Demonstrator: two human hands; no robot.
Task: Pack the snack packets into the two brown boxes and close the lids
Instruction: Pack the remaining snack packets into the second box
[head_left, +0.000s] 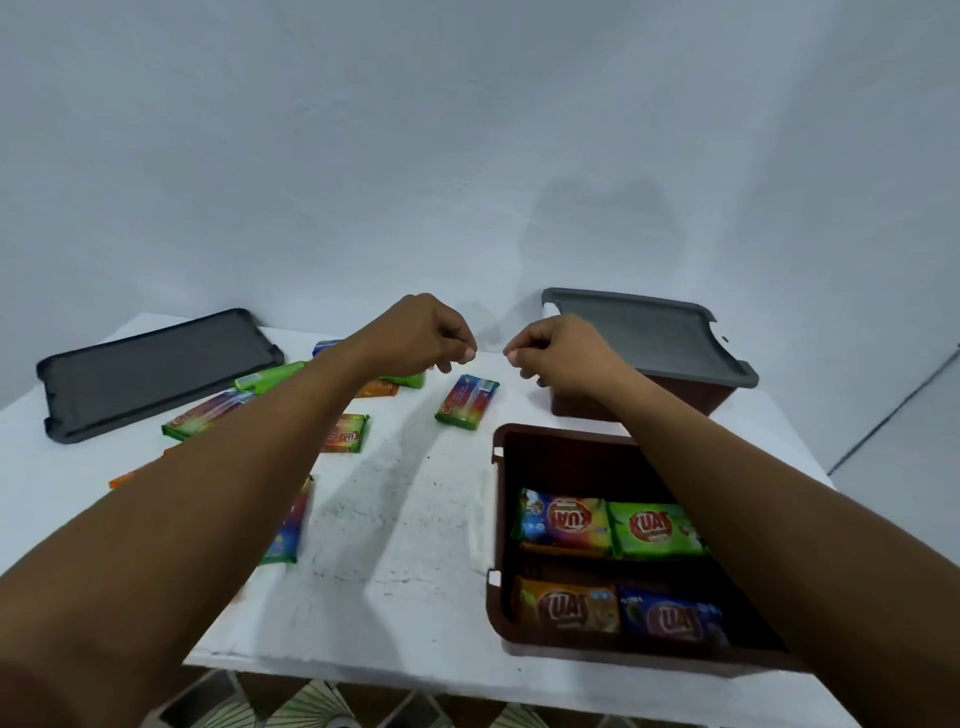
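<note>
Because both hands hover above the table (415, 545) with nothing in them, the coming move hinges on the rainbow packet (467, 401), which lies flat on the white top just below and toward the person from the gap between them. The left hand (423, 332) and the right hand (563, 353) each hang with fingers loosely curled downward and thumb tips turned toward one another, gripping no packet that I can see. This packet's long axis runs diagonally, its near end toward the left and its far end toward the right. It sits a little left of the gap, so the left hand looks marginally nearer, though either could drop onto it. The open brown box (561, 457), already holding four packets in two rows, stands near the packet on the right, toward the person, so the carry would likely run down and right. The second brown box (675, 397) behind it wears its grey lid (639, 332). A loose lid (150, 364) and more packets, including an orange one (345, 434), lie at left.
</note>
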